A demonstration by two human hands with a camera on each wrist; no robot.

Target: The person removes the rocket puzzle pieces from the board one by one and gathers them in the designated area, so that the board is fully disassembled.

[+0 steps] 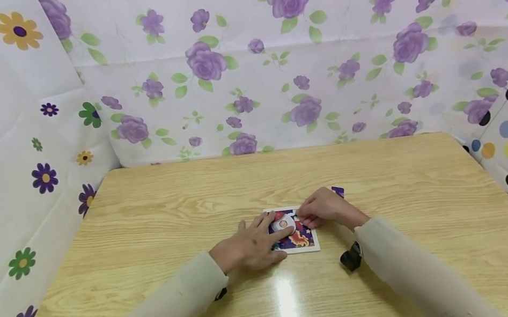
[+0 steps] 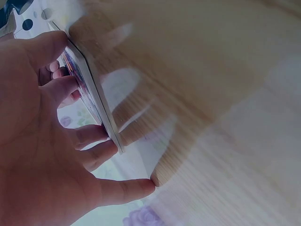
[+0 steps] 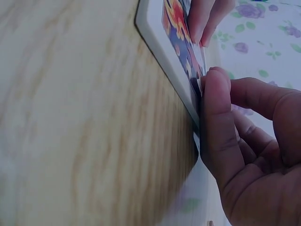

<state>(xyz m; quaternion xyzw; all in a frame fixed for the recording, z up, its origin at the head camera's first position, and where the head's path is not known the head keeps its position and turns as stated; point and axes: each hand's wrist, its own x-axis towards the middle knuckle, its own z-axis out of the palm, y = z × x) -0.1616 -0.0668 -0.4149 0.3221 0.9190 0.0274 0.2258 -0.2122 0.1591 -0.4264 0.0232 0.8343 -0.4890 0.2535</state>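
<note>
A small square picture puzzle point(image 1: 303, 250) with a white frame and a purple, red and orange picture lies flat on the table. My left hand point(image 1: 251, 243) rests across its left part with the fingers spread; in the left wrist view the fingertips touch the puzzle's frame edge point(image 2: 96, 84). At the puzzle's upper right, my right hand point(image 1: 326, 207) pinches a small flat puzzle piece point(image 3: 199, 85) between thumb and forefinger. Only a thin edge of that piece shows, low against the picture. Whether it is seated cannot be told.
Another purple piece point(image 1: 338, 190) lies on the wooden table point(image 1: 182, 201), just beyond my right hand and partly hidden by it. Flowered cloth point(image 1: 254, 88) hangs along the table's far edge. A black wrist camera point(image 1: 351, 257) sits below the right sleeve.
</note>
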